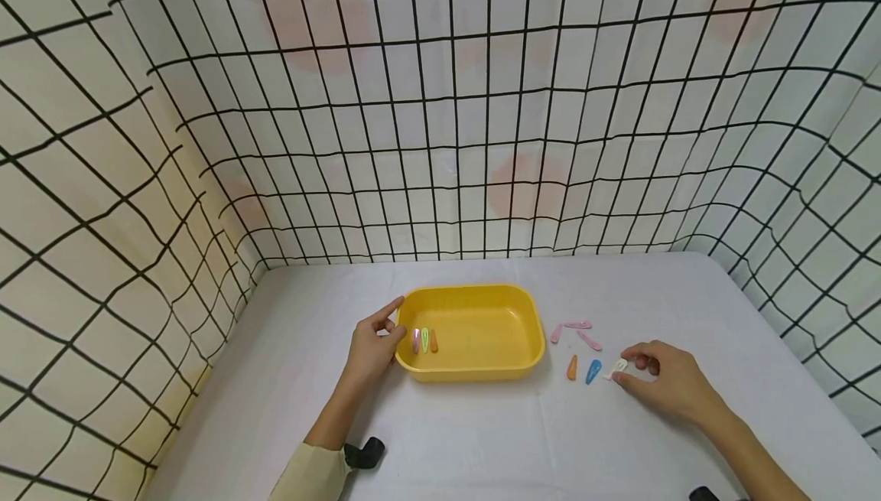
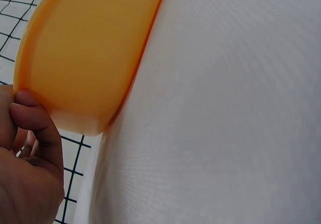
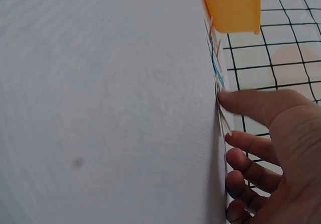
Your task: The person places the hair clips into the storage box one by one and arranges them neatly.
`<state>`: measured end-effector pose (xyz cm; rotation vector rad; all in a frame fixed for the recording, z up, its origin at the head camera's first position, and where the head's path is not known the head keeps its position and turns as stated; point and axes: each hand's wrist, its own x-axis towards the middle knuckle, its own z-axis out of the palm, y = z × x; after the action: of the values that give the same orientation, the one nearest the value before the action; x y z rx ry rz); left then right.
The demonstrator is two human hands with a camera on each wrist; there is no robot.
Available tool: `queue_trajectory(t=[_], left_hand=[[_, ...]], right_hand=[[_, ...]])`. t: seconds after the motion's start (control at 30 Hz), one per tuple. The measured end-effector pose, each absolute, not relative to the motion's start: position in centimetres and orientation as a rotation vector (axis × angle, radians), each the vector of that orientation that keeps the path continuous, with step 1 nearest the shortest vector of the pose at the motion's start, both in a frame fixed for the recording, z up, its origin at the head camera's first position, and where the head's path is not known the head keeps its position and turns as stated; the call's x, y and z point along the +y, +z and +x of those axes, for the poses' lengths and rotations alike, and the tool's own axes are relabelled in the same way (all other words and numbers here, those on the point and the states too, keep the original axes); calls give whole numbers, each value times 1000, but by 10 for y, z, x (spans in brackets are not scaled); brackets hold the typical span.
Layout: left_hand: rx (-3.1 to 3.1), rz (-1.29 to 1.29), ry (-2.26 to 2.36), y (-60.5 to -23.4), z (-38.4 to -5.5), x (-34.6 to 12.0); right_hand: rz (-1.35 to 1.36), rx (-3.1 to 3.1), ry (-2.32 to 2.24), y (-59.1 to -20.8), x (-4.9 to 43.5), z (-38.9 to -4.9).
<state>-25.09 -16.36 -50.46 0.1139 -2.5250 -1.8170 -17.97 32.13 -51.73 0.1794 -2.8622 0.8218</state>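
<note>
A yellow plastic tray [image 1: 482, 373] stands on the white table. My left hand [image 1: 372, 346] grips its left rim, with the thumb over the edge; the left wrist view shows the other fingers curled against the tray wall [image 2: 80, 58]. Inside, near that end, lie a pink hair clip [image 1: 416, 341], a green hair clip [image 1: 424, 340] and an orange hair clip [image 1: 433, 341]. To the right of the tray, my right hand [image 1: 671, 380] pinches a white hair clip [image 1: 619, 367] between thumb and index finger, at table height. A blue hair clip [image 1: 593, 372] lies just left of it.
Another orange hair clip [image 1: 572, 368] lies between the tray and the blue one. Behind these are three pink hair clips, one of them [image 1: 589, 340] slanting. A black wire grid [image 1: 450, 122] over white cloth encloses the table [image 1: 475, 440] at the back and sides.
</note>
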Motion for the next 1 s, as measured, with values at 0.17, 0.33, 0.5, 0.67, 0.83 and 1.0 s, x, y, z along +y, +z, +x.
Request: queue_trajectory(t=[0.17,0.33,0.5,0.67,0.83,1.0], left_hand=[[-2516,112,-1824,-505,-251,-164],[-2507,107,-1829,-505,-250,-164],[-2513,108,-1825,-504,-250,-164],[-2522,126,-1818,-506,-250,-163],[-2525,134,-1819,-506,-250,-163],[-2510,133,-1826,-506,-250,-162]], right_hand=[[175,-2847,825,-518,325,-186],[157,-2848,844,-518,329,-194],[158,-2819,843,-518,334,-202],[152,-2828,857,-518,335,-205],[39,-2913,866,-516,332,-202],[-9,-2938,819,-518,326,-199]])
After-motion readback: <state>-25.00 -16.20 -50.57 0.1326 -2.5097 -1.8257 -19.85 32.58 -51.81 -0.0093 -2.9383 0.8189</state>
